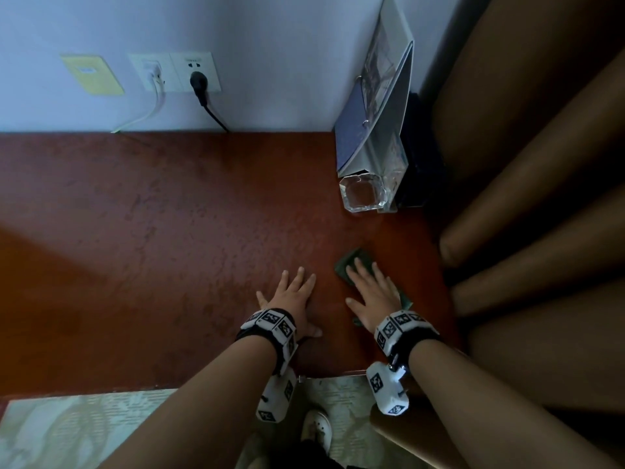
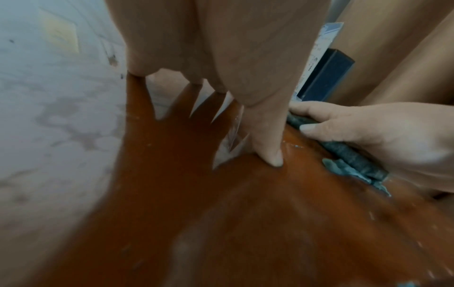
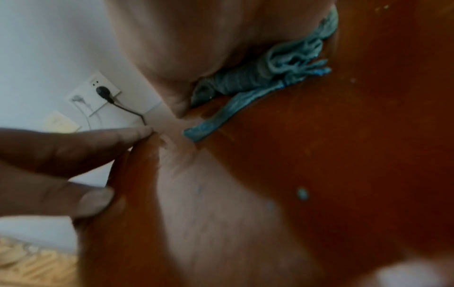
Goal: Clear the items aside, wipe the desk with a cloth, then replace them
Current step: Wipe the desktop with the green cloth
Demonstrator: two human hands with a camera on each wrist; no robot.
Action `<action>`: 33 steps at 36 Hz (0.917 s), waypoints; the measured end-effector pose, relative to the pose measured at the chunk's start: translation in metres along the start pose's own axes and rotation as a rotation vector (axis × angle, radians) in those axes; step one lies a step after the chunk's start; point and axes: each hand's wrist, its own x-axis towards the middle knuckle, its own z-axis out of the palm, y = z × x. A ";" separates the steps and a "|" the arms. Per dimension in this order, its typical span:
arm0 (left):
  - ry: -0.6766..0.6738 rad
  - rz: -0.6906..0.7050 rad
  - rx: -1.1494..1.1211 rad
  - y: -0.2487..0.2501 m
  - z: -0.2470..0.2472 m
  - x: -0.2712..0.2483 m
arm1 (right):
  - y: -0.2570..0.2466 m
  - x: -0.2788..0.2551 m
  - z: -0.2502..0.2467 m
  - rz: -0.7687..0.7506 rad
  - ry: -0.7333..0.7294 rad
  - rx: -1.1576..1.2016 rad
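My left hand (image 1: 291, 296) lies flat on the red-brown desk (image 1: 152, 248), fingers spread and holding nothing; in the left wrist view its thumb (image 2: 267, 139) presses the wood. Just to its right, my right hand (image 1: 372, 292) rests palm down with straight fingers on a folded dark green cloth (image 1: 351, 258) near the desk's right edge. The bunched cloth (image 3: 270, 77) shows under the palm (image 3: 184, 38) in the right wrist view. At the back right corner stand a clear glass ashtray (image 1: 365, 196), a leaning folder (image 1: 375, 123) and a dark box (image 1: 419, 170).
Wall sockets (image 1: 182, 72) with a white and a black plug sit above the desk's back edge, and a yellow plate (image 1: 91, 74) is to their left. Thick brown padded folds (image 1: 524, 198) border the desk on the right. Patterned carpet (image 1: 67, 431) lies below the front edge.
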 end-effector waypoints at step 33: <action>-0.048 0.084 0.158 -0.014 0.024 -0.029 | 0.081 -0.073 0.007 0.296 0.354 0.433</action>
